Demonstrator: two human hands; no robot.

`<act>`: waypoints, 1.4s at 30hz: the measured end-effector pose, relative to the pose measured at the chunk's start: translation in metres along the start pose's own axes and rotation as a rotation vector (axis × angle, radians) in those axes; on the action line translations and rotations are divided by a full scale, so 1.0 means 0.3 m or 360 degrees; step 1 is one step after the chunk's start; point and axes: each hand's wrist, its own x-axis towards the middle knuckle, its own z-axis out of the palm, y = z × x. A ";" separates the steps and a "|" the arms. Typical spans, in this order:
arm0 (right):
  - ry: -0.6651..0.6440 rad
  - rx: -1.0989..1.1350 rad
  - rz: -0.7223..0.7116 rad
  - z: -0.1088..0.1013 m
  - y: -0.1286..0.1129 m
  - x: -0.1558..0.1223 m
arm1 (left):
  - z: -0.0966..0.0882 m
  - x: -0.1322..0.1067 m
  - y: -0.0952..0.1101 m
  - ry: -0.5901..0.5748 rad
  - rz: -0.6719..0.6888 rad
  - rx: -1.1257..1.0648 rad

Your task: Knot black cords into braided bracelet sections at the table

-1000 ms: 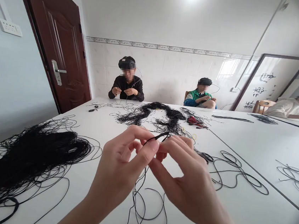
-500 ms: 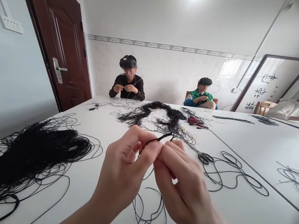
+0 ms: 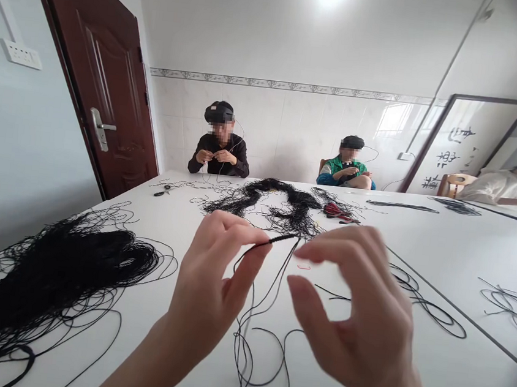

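My left hand (image 3: pixel 215 275) is raised over the white table (image 3: pixel 441 250) and pinches a thin black cord (image 3: pixel 276 240) between thumb and forefinger. A short braided stretch sticks out to the right of the pinch, and loose strands hang down to coils (image 3: pixel 260 354) on the table. My right hand (image 3: pixel 356 314) hovers just right of the cord, blurred by motion, fingers curved and apart, holding nothing that I can see.
A big heap of black cord (image 3: pixel 47 270) lies at the left. Another black pile (image 3: pixel 276 201) and a red bundle (image 3: pixel 337 210) lie mid-table, scissors (image 3: pixel 163 189) farther left. Loose cords (image 3: pixel 423 297) trail at right. Two people sit across the table, a third at far right. A brown door (image 3: pixel 104 79) stands left.
My right hand has let go of the cord and pulled away to the right, fingers opening. My left hand keeps its pinch; more strand now hangs free below it.
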 end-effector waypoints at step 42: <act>-0.0147 0.0544 0.0344 0.009 0.030 0.000 | -0.021 -0.007 0.030 -0.0317 -0.0297 -0.0401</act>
